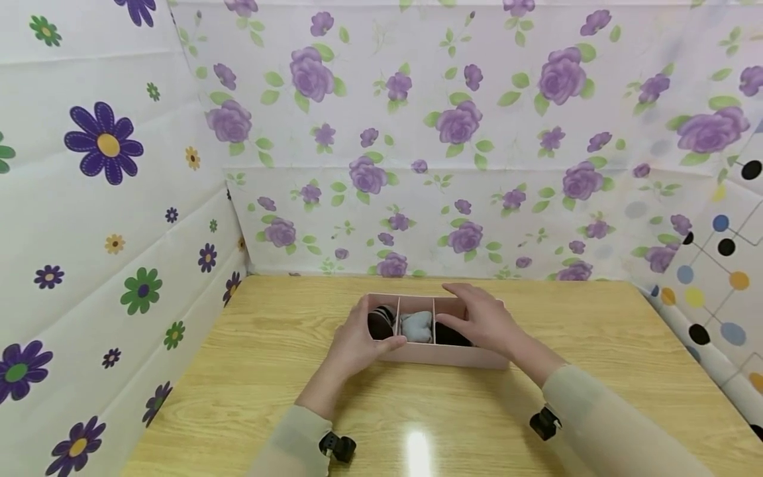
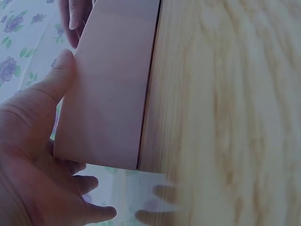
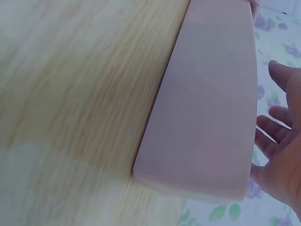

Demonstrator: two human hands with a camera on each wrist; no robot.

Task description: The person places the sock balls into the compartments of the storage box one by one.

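A pale pink three-compartment box [image 1: 441, 356] stands on the table. Its left compartment holds a rolled dark sock [image 1: 380, 322] with light stripes, the middle one a bundled light blue-grey sock [image 1: 417, 327], the right one a black bundle [image 1: 450, 336]. My left hand [image 1: 350, 343] is at the box's left end, thumb at the front rim; in the left wrist view its other fingers [image 2: 96, 214] extend loosely past the end wall. Over the right compartment is my right hand [image 1: 484, 319], thumb and fingers spread apart, partly covering the black bundle. Nothing shows in its grasp.
The wooden table [image 1: 286, 318] carries the box near its back edge. A white cloth with purple roses [image 1: 369, 175] hangs behind, one with daisies [image 1: 143, 291] at the left, and a dotted one [image 1: 733, 281] at the right. Each wrist wears a small black camera [image 1: 338, 447].
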